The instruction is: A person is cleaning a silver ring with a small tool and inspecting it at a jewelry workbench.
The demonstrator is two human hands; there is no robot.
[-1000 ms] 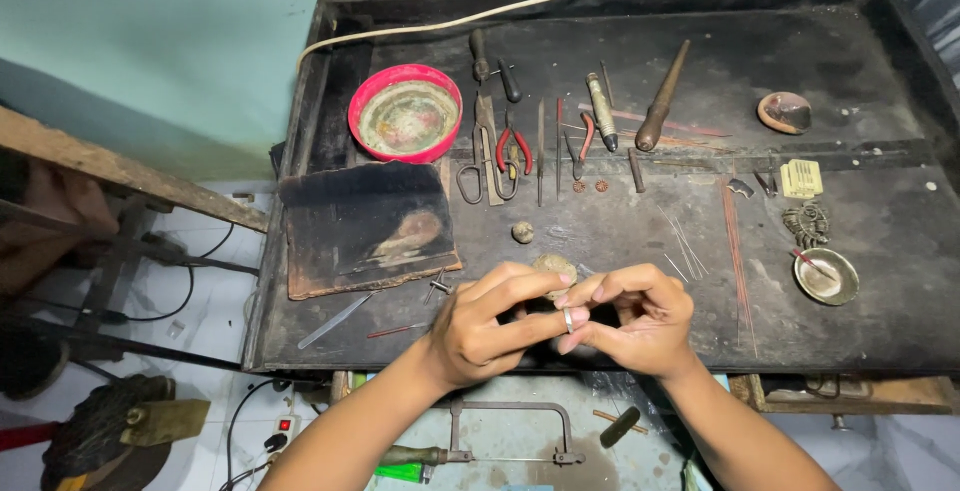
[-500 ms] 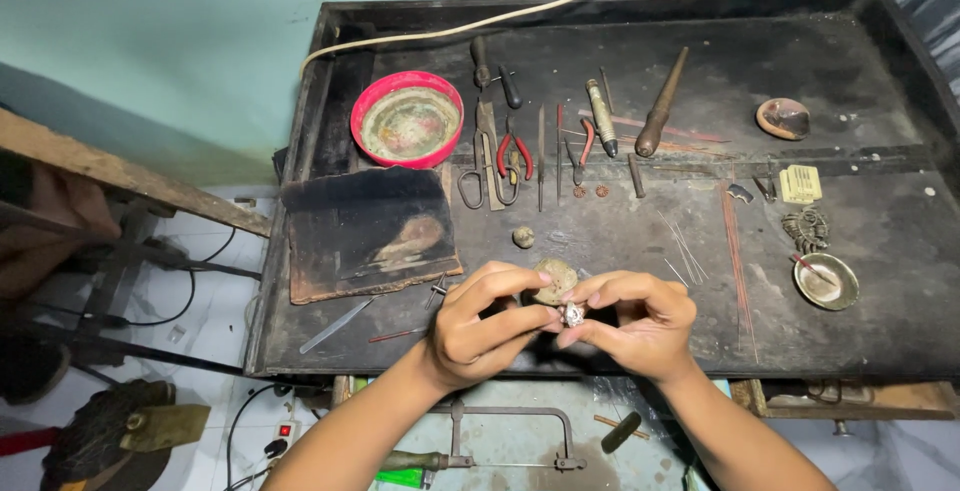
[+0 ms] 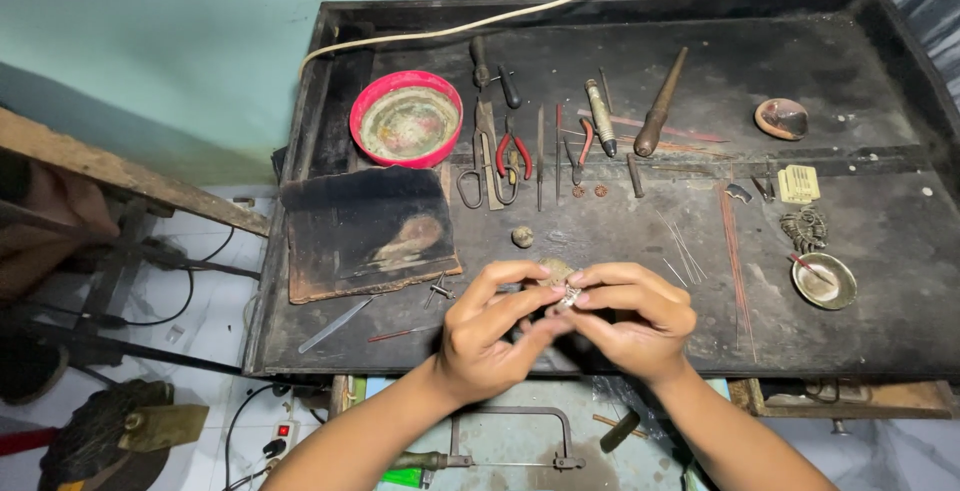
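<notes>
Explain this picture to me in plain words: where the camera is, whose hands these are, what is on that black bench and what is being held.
The camera sits on a person's head and looks down, so the two bare arms coming from the bottom edge are that person's own. The left hand and right hand meet over the near edge of a dark workbench and pinch a small silvery piece between their fingertips; it is too small to tell exactly what it is. On the bench lie a red bowl, scissors, red-handled pliers, a wooden-handled tool, a small metal dish and a charred board. A small saw frame shows below the bench.
</notes>
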